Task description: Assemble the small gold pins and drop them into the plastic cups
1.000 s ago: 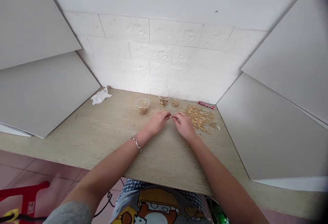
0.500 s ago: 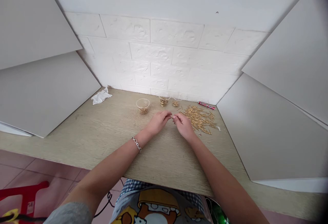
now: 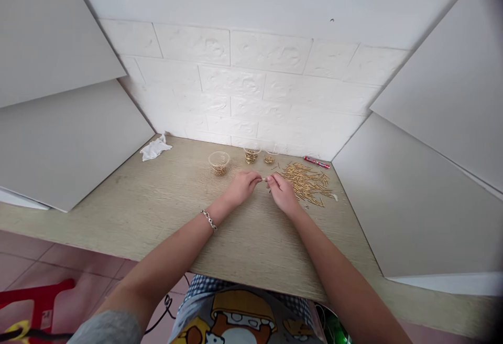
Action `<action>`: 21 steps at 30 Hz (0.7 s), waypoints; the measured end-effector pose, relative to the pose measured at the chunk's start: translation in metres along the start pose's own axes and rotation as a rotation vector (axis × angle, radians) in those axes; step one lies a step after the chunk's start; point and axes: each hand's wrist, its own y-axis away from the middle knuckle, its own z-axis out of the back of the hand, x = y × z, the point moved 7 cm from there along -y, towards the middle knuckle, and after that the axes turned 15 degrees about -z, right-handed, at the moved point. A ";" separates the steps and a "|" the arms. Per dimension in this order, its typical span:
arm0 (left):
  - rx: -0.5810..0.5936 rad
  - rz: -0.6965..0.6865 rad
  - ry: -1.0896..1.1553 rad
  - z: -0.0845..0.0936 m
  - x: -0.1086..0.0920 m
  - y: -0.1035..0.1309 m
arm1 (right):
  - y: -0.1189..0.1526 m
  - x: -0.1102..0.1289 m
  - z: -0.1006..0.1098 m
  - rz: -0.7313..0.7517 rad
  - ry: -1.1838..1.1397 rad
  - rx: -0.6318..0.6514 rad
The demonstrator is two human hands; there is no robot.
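Note:
My left hand (image 3: 242, 186) and my right hand (image 3: 282, 191) face each other above the table, fingertips a little apart. Between them runs a small thin golden piece (image 3: 264, 179), pinched at either end. A tiny dark tip shows below my right fingers. Just right of my right hand spreads a pile of golden sticks (image 3: 304, 180). Behind my left hand stands a clear cup (image 3: 219, 163) with small golden parts in it. Two more clear cups, one (image 3: 250, 154) beside the other (image 3: 269, 156), hold golden parts near the wall.
A crumpled white tissue (image 3: 155, 148) lies at the table's back left. A red tube (image 3: 316, 162) is at the back right, behind the pile. Grey panels (image 3: 74, 144) flank both sides, and a white brick-patterned wall (image 3: 251, 82) rises behind the table (image 3: 251, 239).
The fingertips of my two hands have moved slightly apart, and more of the thin golden piece shows between them.

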 end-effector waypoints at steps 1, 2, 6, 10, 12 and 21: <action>-0.006 0.004 -0.008 0.001 0.001 0.000 | 0.000 0.001 0.000 0.006 -0.005 0.000; -0.012 0.007 -0.016 0.001 0.001 0.000 | 0.001 0.002 0.000 0.014 -0.013 0.001; -0.011 0.008 -0.028 0.002 0.002 -0.001 | 0.003 0.005 -0.002 0.046 -0.063 0.004; 0.012 0.002 -0.010 -0.001 0.002 -0.001 | 0.003 0.006 -0.003 0.075 -0.033 -0.013; 0.029 -0.015 0.004 -0.004 0.001 -0.001 | 0.003 0.006 -0.002 0.093 -0.005 -0.026; 0.049 -0.042 0.028 -0.008 0.001 0.001 | 0.002 0.002 -0.010 0.120 0.099 -0.007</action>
